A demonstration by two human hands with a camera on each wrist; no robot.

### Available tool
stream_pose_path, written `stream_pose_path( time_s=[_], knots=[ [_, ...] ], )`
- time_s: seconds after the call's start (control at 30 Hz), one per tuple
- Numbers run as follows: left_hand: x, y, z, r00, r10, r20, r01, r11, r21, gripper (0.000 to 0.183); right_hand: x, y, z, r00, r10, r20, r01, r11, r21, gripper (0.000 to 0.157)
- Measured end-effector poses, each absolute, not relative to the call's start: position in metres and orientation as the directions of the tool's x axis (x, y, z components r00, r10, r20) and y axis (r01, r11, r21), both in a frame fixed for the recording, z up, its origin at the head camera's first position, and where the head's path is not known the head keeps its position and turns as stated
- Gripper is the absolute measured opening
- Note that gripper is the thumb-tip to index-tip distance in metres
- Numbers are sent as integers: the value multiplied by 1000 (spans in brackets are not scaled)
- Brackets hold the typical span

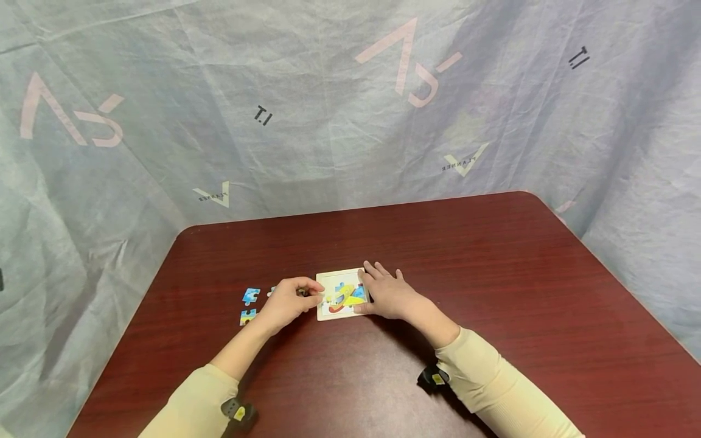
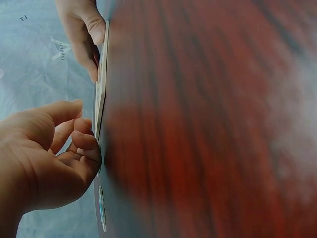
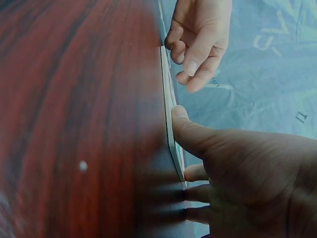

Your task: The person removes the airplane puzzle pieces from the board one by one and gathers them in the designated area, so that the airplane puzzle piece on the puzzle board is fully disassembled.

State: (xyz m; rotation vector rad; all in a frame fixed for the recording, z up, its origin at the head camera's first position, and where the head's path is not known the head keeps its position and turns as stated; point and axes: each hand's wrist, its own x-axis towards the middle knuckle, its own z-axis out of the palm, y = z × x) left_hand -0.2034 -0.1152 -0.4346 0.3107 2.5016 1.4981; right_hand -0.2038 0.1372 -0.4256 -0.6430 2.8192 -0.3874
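Observation:
A small white puzzle board point(image 1: 341, 295) with a partly filled colourful picture lies on the dark red table point(image 1: 493, 274). My left hand point(image 1: 289, 300) is at the board's left edge. Its fingers are curled and its thumb and fingertips point(image 2: 85, 141) pinch together on what seems to be a small puzzle piece, mostly hidden. My right hand point(image 1: 386, 293) rests flat on the board's right side, fingers straight, with the thumb point(image 3: 184, 130) pressing on the board point(image 3: 168, 114). In the wrist views the board point(image 2: 100, 94) shows edge-on between both hands.
Two loose blue-and-yellow puzzle pieces point(image 1: 251, 296) point(image 1: 247, 317) lie on the table left of my left hand, with a third small one point(image 1: 271, 292) just behind it. A grey printed cloth point(image 1: 328, 109) walls in the table on three sides.

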Motion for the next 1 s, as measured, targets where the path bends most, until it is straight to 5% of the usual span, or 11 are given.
stream_pose_path(
  time_s=[1.0],
  knots=[
    [-211,-84,-434,-942,329,-58,106,459,882,21,-203,137,-426,-885,-434,-169,-367,874,-319,90]
  ],
)
